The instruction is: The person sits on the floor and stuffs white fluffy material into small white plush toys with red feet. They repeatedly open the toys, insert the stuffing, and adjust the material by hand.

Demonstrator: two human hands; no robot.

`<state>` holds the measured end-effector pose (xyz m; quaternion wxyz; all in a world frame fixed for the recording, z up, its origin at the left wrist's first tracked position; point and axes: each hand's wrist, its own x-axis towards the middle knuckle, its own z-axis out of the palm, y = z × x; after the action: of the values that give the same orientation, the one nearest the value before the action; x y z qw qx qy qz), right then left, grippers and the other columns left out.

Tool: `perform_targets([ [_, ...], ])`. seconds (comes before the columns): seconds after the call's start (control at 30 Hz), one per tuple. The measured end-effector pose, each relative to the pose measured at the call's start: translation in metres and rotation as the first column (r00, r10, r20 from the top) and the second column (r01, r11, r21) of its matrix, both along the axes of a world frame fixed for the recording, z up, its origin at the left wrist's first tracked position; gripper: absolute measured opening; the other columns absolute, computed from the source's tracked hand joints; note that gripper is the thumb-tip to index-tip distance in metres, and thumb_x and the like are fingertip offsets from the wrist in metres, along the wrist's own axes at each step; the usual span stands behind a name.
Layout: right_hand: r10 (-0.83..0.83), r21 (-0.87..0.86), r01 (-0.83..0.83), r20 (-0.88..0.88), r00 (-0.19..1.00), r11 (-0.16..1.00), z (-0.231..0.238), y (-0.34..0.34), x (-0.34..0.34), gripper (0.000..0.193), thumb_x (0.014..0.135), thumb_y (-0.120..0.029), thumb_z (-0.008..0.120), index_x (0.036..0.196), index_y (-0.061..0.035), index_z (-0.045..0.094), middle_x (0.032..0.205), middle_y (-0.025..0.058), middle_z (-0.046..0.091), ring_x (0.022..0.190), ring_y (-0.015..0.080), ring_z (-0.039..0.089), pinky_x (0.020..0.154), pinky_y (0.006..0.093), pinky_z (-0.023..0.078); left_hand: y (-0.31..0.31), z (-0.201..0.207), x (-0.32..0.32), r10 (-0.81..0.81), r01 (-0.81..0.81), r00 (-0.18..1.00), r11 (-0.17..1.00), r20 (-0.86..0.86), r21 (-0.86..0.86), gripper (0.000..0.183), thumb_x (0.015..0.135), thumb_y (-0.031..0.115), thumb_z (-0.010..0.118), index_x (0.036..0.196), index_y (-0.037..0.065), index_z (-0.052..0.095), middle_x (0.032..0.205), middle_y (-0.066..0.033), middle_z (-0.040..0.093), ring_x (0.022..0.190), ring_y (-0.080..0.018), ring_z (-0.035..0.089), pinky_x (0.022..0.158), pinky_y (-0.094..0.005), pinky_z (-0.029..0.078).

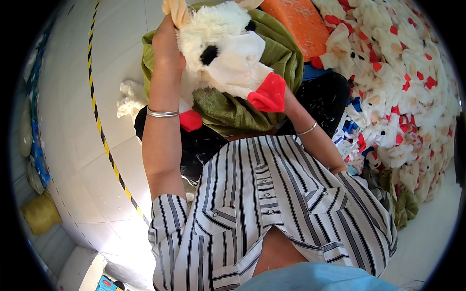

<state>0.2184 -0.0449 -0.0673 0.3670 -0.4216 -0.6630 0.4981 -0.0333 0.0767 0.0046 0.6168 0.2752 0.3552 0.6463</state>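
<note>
A limp, fluffy cream plush toy [218, 36] with dark patches, beige ears and red feet is held up over my lap. My left hand [167, 46] grips its side just below the left ear, with the fingertips lost in the fur. At its lower right, near a red foot [268, 93], my right hand [290, 101] goes behind the toy; those fingers are hidden. Under the toy lies a crumpled olive-green cloth sack [228, 114] between my knees.
A big heap of similar cream and red plush pieces [398, 92] fills the right side. An orange slab [296, 26] stands beyond the sack. Black-and-yellow tape [97, 114] runs along the pale floor on the left, with a yellow roll [41, 213] farther left.
</note>
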Motion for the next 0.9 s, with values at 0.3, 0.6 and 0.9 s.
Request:
perform_targets([
  [0.3, -0.066, 0.042, 0.102, -0.516, 0.854, 0.994, 0.062, 0.069, -0.022, 0.057, 0.088, -0.023, 0.07, 0.132, 0.0004, 0.043, 0.123, 0.0095, 0.054, 0.102, 0.0145, 0.058, 0.087, 0.03, 0.049, -0.009, -0.014, -0.001, -0.18, 0.179, 0.984, 0.963, -0.018, 0.202, 0.037, 0.094, 0.034, 0.053, 0.106, 0.0, 0.064, 0.1, -0.0086, 0.065, 0.09, -0.0163, 0.062, 0.083, -0.03, 0.05],
  [0.6, -0.332, -0.153, 0.321, -0.699, 0.634, 0.935, 0.075, 0.077, 0.015, 0.021, 0.096, -0.021, 0.058, 0.107, -0.0031, 0.062, 0.084, 0.0035, 0.062, 0.067, 0.0099, 0.055, 0.055, 0.0252, 0.044, -0.002, 0.021, -0.044, 0.236, -0.223, 0.971, 0.937, -0.02, 0.268, 0.034, 0.097, 0.023, 0.048, 0.116, -0.004, 0.055, 0.11, -0.012, 0.063, 0.103, -0.0213, 0.061, 0.089, -0.0374, 0.049],
  [0.9, -0.444, -0.142, 0.454, -0.591, 0.674, 0.88, 0.071, 0.073, 0.034, 0.016, 0.094, -0.013, 0.059, 0.1, 0.0009, 0.065, 0.073, -0.0005, 0.056, 0.06, 0.0061, 0.048, 0.056, 0.0229, 0.042, 0.01, -0.003, -0.076, 0.153, -0.117, 0.978, 0.967, -0.146, 0.226, 0.024, 0.095, 0.01, 0.047, 0.111, -0.003, 0.059, 0.107, -0.01, 0.064, 0.098, -0.0198, 0.062, 0.084, -0.0339, 0.051],
])
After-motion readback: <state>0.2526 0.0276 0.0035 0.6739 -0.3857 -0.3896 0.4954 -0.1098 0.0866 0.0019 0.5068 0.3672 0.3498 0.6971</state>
